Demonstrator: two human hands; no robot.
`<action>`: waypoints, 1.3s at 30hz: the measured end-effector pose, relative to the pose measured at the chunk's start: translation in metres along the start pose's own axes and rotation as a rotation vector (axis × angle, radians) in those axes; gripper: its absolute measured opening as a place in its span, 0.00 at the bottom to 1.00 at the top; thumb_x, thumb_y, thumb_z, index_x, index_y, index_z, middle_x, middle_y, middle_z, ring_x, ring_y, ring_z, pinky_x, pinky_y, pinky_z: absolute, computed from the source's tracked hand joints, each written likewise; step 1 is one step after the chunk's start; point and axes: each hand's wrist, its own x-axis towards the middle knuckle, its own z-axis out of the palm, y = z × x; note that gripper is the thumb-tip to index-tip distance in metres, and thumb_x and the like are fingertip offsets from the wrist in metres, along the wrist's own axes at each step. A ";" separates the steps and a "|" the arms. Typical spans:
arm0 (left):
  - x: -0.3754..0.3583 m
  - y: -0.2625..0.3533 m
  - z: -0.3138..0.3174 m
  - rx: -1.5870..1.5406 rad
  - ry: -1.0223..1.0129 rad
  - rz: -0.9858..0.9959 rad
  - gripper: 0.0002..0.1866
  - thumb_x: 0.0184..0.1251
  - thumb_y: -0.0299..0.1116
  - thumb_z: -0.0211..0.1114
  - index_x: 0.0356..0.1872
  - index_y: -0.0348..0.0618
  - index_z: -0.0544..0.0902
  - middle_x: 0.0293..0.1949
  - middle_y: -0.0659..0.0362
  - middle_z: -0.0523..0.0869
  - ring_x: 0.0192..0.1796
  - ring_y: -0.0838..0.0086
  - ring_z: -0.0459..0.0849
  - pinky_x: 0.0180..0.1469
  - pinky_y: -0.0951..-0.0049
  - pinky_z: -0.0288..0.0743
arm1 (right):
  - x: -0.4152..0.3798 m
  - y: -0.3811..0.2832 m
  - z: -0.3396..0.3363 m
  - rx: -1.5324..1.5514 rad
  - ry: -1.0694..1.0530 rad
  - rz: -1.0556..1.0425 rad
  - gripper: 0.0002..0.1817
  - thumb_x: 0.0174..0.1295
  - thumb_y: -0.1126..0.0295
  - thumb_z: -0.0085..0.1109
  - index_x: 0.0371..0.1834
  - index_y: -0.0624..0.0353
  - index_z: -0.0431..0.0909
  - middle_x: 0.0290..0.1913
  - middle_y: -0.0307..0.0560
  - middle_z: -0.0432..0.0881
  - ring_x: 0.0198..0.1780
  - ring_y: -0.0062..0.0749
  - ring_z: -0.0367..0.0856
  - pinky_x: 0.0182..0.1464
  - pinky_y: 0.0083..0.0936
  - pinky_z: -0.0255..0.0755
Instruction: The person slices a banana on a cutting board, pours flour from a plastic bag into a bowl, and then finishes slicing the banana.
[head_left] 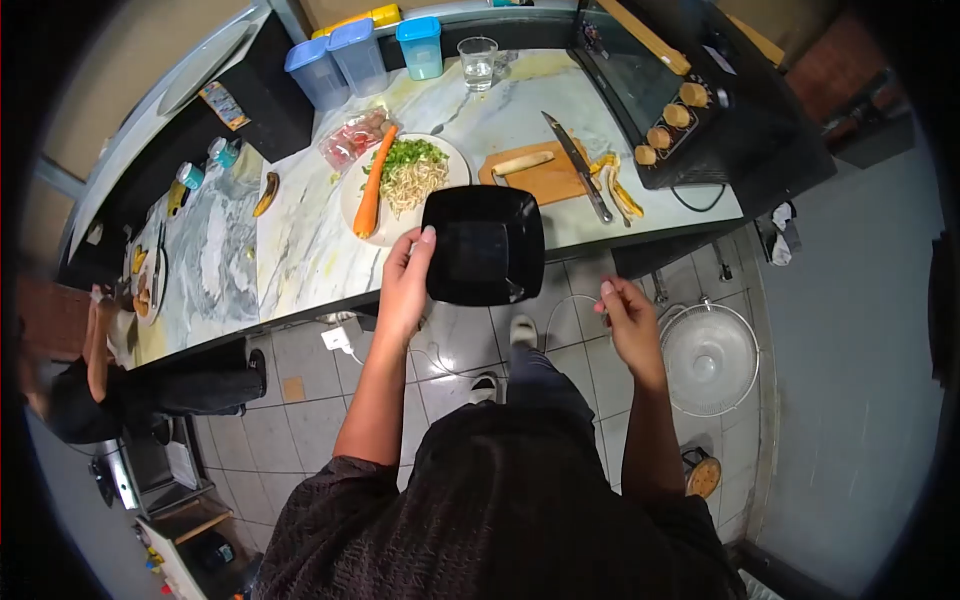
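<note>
My left hand (408, 280) grips the left rim of a square black bowl (484, 250), thumb on top. The bowl hangs in front of the counter edge, and nothing shows inside it. To its right, my right hand (630, 325) is in the air over the floor with its fingers curled together; whether anything small is between them is hidden. Behind the bowl, a plate (350, 205) bears a carrot (374, 190), chopped greens (418, 154) and pale shreds (408, 185). A wooden cutting board (550, 182) holds a peeled banana (523, 162) and a knife (580, 170).
Banana peel (618, 190) lies beside the board near a black oven (690, 110). At the back stand lidded containers (357, 60) and a glass of water (478, 65). A wire basket (708, 358) sits on the floor at right. Another person (100, 390) is at the far left.
</note>
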 end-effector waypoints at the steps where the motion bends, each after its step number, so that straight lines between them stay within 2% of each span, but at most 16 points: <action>1: 0.020 -0.003 0.001 -0.019 -0.040 -0.009 0.21 0.73 0.46 0.61 0.51 0.36 0.80 0.38 0.64 0.82 0.39 0.84 0.76 0.44 0.83 0.68 | 0.022 0.000 0.000 -0.013 0.007 -0.009 0.19 0.69 0.59 0.60 0.53 0.64 0.80 0.32 0.37 0.82 0.33 0.16 0.77 0.32 0.16 0.68; 4: 0.069 0.002 0.021 0.033 0.045 0.013 0.20 0.73 0.47 0.61 0.51 0.38 0.79 0.39 0.64 0.81 0.40 0.84 0.76 0.43 0.83 0.68 | 0.091 0.010 -0.009 -0.052 -0.010 -0.084 0.19 0.67 0.60 0.63 0.53 0.64 0.79 0.32 0.40 0.82 0.33 0.19 0.78 0.34 0.18 0.71; 6: 0.105 0.010 0.038 0.072 0.086 0.037 0.20 0.73 0.47 0.60 0.51 0.38 0.79 0.39 0.64 0.80 0.40 0.83 0.75 0.43 0.82 0.68 | 0.135 0.009 -0.013 -0.207 0.035 -0.124 0.20 0.64 0.60 0.66 0.53 0.62 0.80 0.31 0.44 0.83 0.33 0.21 0.79 0.37 0.19 0.72; 7: 0.122 0.005 0.042 0.076 0.101 0.011 0.21 0.73 0.47 0.60 0.51 0.38 0.79 0.40 0.63 0.80 0.40 0.83 0.74 0.43 0.82 0.68 | 0.151 0.005 -0.011 -0.209 0.071 -0.147 0.16 0.60 0.61 0.69 0.43 0.61 0.80 0.29 0.45 0.80 0.31 0.28 0.79 0.36 0.24 0.72; 8: 0.140 -0.002 0.046 0.079 0.115 -0.016 0.21 0.74 0.47 0.60 0.52 0.37 0.78 0.40 0.63 0.80 0.40 0.82 0.74 0.44 0.82 0.67 | 0.165 0.002 -0.011 -0.196 0.060 -0.133 0.16 0.60 0.61 0.69 0.43 0.61 0.80 0.29 0.45 0.80 0.31 0.28 0.79 0.36 0.24 0.72; 10: 0.175 -0.010 0.060 0.078 0.097 -0.042 0.24 0.73 0.49 0.60 0.54 0.36 0.77 0.39 0.62 0.80 0.39 0.81 0.72 0.43 0.81 0.67 | 0.191 0.000 -0.013 -0.594 0.099 -0.288 0.14 0.58 0.63 0.69 0.32 0.60 0.75 0.28 0.45 0.76 0.31 0.38 0.77 0.37 0.33 0.71; 11: 0.189 -0.017 0.068 0.134 0.129 -0.058 0.26 0.72 0.50 0.61 0.55 0.35 0.77 0.39 0.62 0.79 0.38 0.81 0.72 0.42 0.81 0.67 | 0.202 0.009 -0.011 -0.555 0.131 -0.373 0.18 0.55 0.62 0.71 0.30 0.58 0.69 0.31 0.47 0.73 0.35 0.46 0.74 0.39 0.41 0.69; 12: 0.202 -0.018 0.074 0.193 0.162 -0.076 0.27 0.71 0.51 0.62 0.56 0.35 0.76 0.38 0.62 0.79 0.38 0.81 0.71 0.41 0.80 0.67 | 0.213 0.012 -0.009 -0.547 0.124 -0.362 0.18 0.55 0.62 0.71 0.30 0.58 0.69 0.31 0.47 0.73 0.35 0.46 0.74 0.39 0.41 0.69; 14: 0.233 -0.033 0.079 0.224 0.144 -0.082 0.29 0.70 0.53 0.62 0.57 0.35 0.75 0.38 0.61 0.79 0.37 0.81 0.71 0.40 0.80 0.67 | 0.229 0.019 -0.008 -0.623 0.149 -0.337 0.20 0.55 0.61 0.72 0.33 0.59 0.68 0.30 0.47 0.70 0.32 0.39 0.71 0.36 0.34 0.68; 16: 0.250 -0.036 0.090 0.261 0.171 -0.075 0.29 0.70 0.52 0.62 0.57 0.34 0.75 0.37 0.60 0.79 0.36 0.81 0.72 0.39 0.80 0.67 | 0.240 0.021 -0.004 -0.649 0.132 -0.278 0.21 0.54 0.61 0.72 0.35 0.58 0.68 0.31 0.47 0.71 0.33 0.40 0.72 0.37 0.35 0.69; 17: 0.253 -0.038 0.095 0.175 0.140 -0.092 0.30 0.71 0.53 0.62 0.58 0.34 0.75 0.37 0.59 0.80 0.36 0.80 0.73 0.39 0.80 0.68 | 0.241 0.021 -0.005 -0.682 0.119 -0.237 0.22 0.54 0.60 0.73 0.37 0.58 0.67 0.32 0.48 0.71 0.33 0.42 0.72 0.37 0.37 0.69; 25: 0.282 -0.049 0.105 0.300 0.137 -0.181 0.31 0.71 0.53 0.60 0.60 0.35 0.74 0.37 0.56 0.82 0.37 0.80 0.75 0.39 0.80 0.69 | 0.241 0.019 -0.002 -0.615 0.054 -0.224 0.24 0.52 0.62 0.74 0.38 0.58 0.66 0.32 0.48 0.71 0.32 0.44 0.74 0.37 0.38 0.72; 28: 0.284 -0.052 0.106 0.298 0.138 -0.162 0.31 0.72 0.53 0.60 0.60 0.34 0.74 0.40 0.54 0.83 0.40 0.78 0.77 0.43 0.78 0.71 | 0.237 0.020 0.002 -0.581 0.057 -0.183 0.24 0.51 0.63 0.75 0.38 0.58 0.65 0.31 0.48 0.71 0.33 0.44 0.74 0.37 0.38 0.71; 31: 0.287 -0.058 0.107 0.283 0.155 -0.131 0.30 0.73 0.52 0.59 0.58 0.30 0.75 0.43 0.51 0.84 0.45 0.74 0.79 0.51 0.76 0.72 | 0.233 0.025 0.002 -0.625 0.081 -0.266 0.25 0.50 0.63 0.75 0.39 0.58 0.65 0.31 0.47 0.71 0.32 0.43 0.74 0.37 0.37 0.71; 36: 0.291 -0.067 0.102 0.243 0.100 -0.116 0.30 0.74 0.52 0.57 0.56 0.29 0.76 0.44 0.51 0.84 0.45 0.75 0.80 0.49 0.76 0.73 | 0.228 0.018 0.003 -0.639 0.016 -0.016 0.26 0.51 0.62 0.75 0.42 0.57 0.65 0.31 0.46 0.73 0.33 0.44 0.77 0.39 0.38 0.72; 39: 0.294 -0.066 0.103 0.263 0.095 -0.068 0.31 0.75 0.52 0.56 0.58 0.28 0.75 0.43 0.50 0.84 0.43 0.75 0.80 0.47 0.75 0.73 | 0.227 0.022 0.003 -0.645 0.018 -0.018 0.27 0.51 0.61 0.75 0.44 0.57 0.64 0.31 0.46 0.74 0.34 0.45 0.79 0.39 0.38 0.73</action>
